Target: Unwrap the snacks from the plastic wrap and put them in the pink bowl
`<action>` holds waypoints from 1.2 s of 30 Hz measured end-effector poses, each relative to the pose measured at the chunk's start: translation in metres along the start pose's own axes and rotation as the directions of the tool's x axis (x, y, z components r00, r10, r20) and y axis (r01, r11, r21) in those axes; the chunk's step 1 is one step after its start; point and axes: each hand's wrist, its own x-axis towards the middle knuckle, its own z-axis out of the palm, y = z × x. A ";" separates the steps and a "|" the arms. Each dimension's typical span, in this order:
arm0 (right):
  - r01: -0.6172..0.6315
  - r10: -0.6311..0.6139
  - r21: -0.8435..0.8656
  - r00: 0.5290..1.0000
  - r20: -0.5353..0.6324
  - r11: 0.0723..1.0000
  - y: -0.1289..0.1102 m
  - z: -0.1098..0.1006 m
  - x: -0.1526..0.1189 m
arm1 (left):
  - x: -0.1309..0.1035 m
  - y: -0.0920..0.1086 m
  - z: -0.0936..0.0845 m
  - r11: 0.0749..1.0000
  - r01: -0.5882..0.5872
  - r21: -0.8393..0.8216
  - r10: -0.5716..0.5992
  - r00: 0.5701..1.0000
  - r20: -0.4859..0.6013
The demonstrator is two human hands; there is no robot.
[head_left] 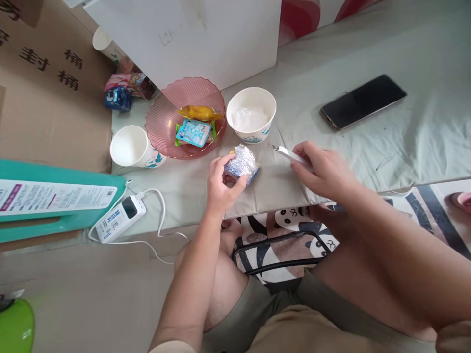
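Observation:
My left hand (223, 185) is closed round a small silver and blue wrapped packet (241, 163), thumb in front and fingers behind, at the near edge of the cloth-covered table. In my right hand (324, 169) is a slim white utility knife (290, 154), its tip pointing left toward the packet but apart from it. Just beyond the packet stands a white paper bowl (251, 110) with clear crumpled plastic inside. To its left a pink ribbed glass bowl (165, 115) holds a few wrapped snacks (194, 132), one blue and one yellow.
A second paper cup (128, 146) lies tilted beside the pink bowl. A white power bank (121, 219) with a cable sits near the left edge, by a green container (55, 196). A black phone (364, 100) lies at right. A white box (206, 39) stands behind the bowls.

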 end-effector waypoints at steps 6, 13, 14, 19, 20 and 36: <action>-0.252 0.008 0.600 0.925 0.379 0.760 -0.036 0.021 -0.022 | -0.004 0.000 0.002 0.990 0.078 -0.119 -0.074 0.997 0.038; -0.376 0.029 0.649 0.877 0.479 0.661 -0.046 0.045 -0.010 | -0.007 0.003 0.001 0.984 0.070 -0.167 -0.062 0.997 0.053; -0.367 0.035 0.641 0.883 0.469 0.674 -0.046 0.046 -0.008 | -0.007 0.003 0.001 0.981 0.063 -0.184 -0.052 0.997 0.061; -0.350 0.046 0.585 0.881 0.470 0.731 -0.045 0.047 -0.007 | -0.004 0.008 0.005 0.975 0.091 -0.205 -0.097 0.995 -0.018; -0.346 0.040 0.575 0.878 0.477 0.742 -0.045 0.046 -0.007 | -0.003 0.008 0.006 0.976 0.106 -0.189 -0.116 0.992 -0.047; -0.099 0.059 0.173 0.973 0.222 0.980 -0.014 0.002 -0.006 | 0.004 -0.003 -0.013 0.879 0.179 -0.442 -0.282 0.943 -0.179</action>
